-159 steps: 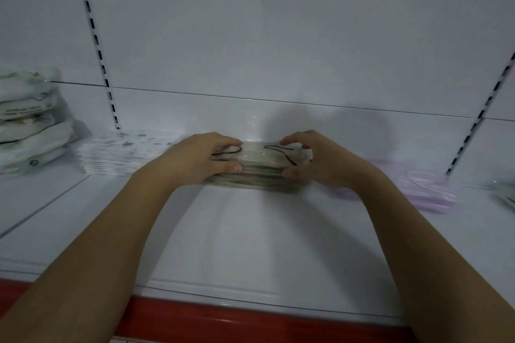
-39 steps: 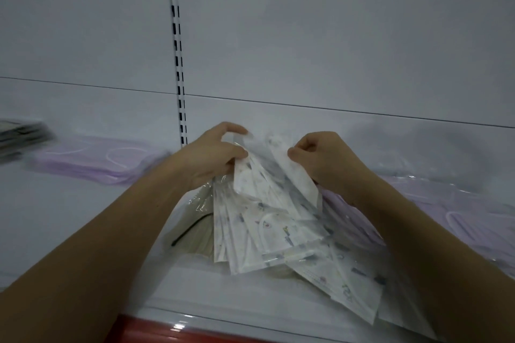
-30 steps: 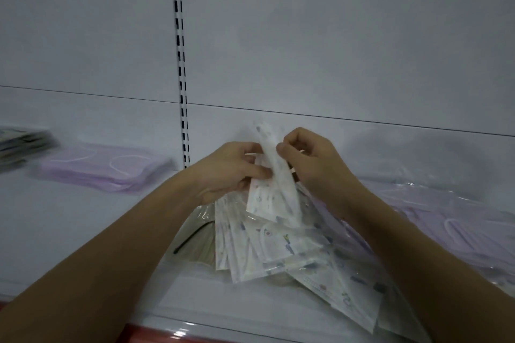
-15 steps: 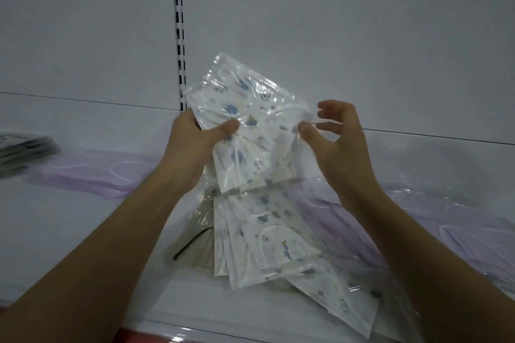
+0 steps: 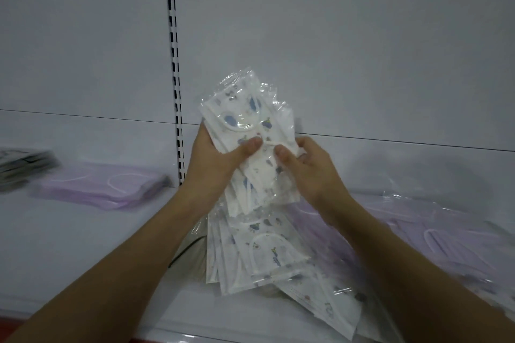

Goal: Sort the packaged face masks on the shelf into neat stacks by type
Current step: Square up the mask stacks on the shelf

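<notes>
Holding: a bunch of printed white masks point(image 5: 250, 145) in clear bags, lifted above the shelf point(image 5: 69, 245), tilted.
Left hand point(image 5: 214, 160): wrapped round the bunch's left edge, thumb pressed on the front.
Right hand point(image 5: 309, 167): pinching the bunch's right edge, thumb on front, fingers curled behind.
Under the hands: a messy pile of printed masks point(image 5: 262, 253) fanned out on the shelf.
Right side: loose purple masks point(image 5: 446, 234) spread out beside that pile.
Left side: a neat purple stack point(image 5: 103, 185); further left, a blurry dark stack point(image 5: 22, 164).
Behind: a white back wall point(image 5: 362, 36) with a slotted strip point(image 5: 175, 78).
</notes>
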`<state>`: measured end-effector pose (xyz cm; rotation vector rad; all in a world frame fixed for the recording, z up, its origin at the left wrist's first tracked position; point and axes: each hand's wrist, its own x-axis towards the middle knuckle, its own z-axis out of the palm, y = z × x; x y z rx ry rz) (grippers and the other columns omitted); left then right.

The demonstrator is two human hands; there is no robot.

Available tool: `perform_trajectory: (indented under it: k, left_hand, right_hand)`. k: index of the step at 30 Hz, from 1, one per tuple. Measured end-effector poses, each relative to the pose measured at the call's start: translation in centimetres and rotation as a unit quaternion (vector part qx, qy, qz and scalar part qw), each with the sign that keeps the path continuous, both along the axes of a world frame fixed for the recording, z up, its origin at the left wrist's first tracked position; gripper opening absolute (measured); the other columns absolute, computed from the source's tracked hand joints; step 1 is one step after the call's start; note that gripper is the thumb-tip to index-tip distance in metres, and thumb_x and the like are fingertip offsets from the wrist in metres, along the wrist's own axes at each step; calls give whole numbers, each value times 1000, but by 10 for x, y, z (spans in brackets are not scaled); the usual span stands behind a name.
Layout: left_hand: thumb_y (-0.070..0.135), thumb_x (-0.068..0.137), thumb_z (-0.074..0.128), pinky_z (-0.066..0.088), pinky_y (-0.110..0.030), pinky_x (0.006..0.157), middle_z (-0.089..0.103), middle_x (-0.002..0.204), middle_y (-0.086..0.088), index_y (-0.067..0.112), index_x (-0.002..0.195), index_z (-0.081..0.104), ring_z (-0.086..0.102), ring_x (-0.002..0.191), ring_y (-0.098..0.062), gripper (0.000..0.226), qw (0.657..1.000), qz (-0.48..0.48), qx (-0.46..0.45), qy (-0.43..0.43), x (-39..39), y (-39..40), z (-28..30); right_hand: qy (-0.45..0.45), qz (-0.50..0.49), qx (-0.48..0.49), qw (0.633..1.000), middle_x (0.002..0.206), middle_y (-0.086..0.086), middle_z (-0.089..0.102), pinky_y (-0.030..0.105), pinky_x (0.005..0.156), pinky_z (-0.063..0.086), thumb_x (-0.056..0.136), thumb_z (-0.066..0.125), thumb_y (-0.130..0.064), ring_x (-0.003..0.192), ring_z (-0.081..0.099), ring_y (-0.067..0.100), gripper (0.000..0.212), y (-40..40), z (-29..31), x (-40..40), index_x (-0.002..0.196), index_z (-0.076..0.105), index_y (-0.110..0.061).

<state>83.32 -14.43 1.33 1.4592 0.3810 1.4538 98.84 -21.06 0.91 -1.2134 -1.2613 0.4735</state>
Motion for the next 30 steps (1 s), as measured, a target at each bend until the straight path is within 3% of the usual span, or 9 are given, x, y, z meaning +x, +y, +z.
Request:
perform_trajectory:
  k: [4,6,10,13,16,19,22,27,30]
  left_hand:
    - [-4,77,78,58,-27,80,75,109,3,10,121,60,72,101,-13,50,997,33,53,37,7,-7,-2]
    - [-3,78,78,57,-24,80,75,109,7,14,119,61,71,102,-12,48,997,39,65,26,7,-6,-1]
    - [3,73,82,57,-22,77,75,107,9,12,121,61,72,101,-10,53,997,42,64,18,11,-10,-3]
    - [12,64,85,58,-24,79,74,112,4,5,128,56,71,103,-11,70,996,37,72,30,12,-12,-2]
    - [12,66,85,59,-27,84,69,115,3,12,131,50,69,102,-5,74,995,54,70,41,9,-13,-2]
    - [15,66,84,58,-23,74,65,111,-3,28,134,40,70,96,-9,82,996,44,66,51,7,-12,-5]
    - [8,68,86,58,-24,74,62,114,1,26,130,41,70,99,-10,79,994,37,71,72,10,-10,-10]
    - [-7,68,84,59,-29,74,66,112,0,16,124,42,70,102,-11,74,993,12,65,100,18,-6,-21]
    - [-6,69,84,60,-30,75,65,115,-2,20,123,42,70,104,-14,73,993,12,65,93,19,-1,-23]
  right_hand:
    - [-25,17,-26,999,103,-2,72,27,75,61,95,63,-33,92,71,13,28,1,6,0,113,62,-12]
    - [-12,17,12,1000,111,-8,67,18,69,57,91,67,-36,97,69,9,36,-2,13,2,120,55,-20]
    - [21,46,33,998,100,1,73,18,62,54,96,63,-15,81,73,8,20,-4,13,3,115,57,-11]
    - [27,64,7,998,106,6,72,17,64,53,98,58,-10,84,72,9,17,-2,8,5,114,52,-12]
    - [49,88,-31,994,109,4,70,16,63,54,97,60,-21,83,72,6,30,-2,9,7,122,45,-15]
    - [59,61,-19,996,110,0,68,17,68,56,97,57,-39,86,71,3,37,-1,7,8,127,45,-21]
    - [80,82,-16,993,118,-2,65,20,71,57,93,54,-50,95,70,6,47,2,3,7,130,45,-22]
    - [104,142,-64,982,131,2,64,47,103,49,83,58,-72,121,62,20,75,4,-3,-4,139,45,-24]
    - [120,139,-46,982,129,2,66,50,104,47,84,55,-71,120,63,22,70,5,-4,-4,135,49,-24]
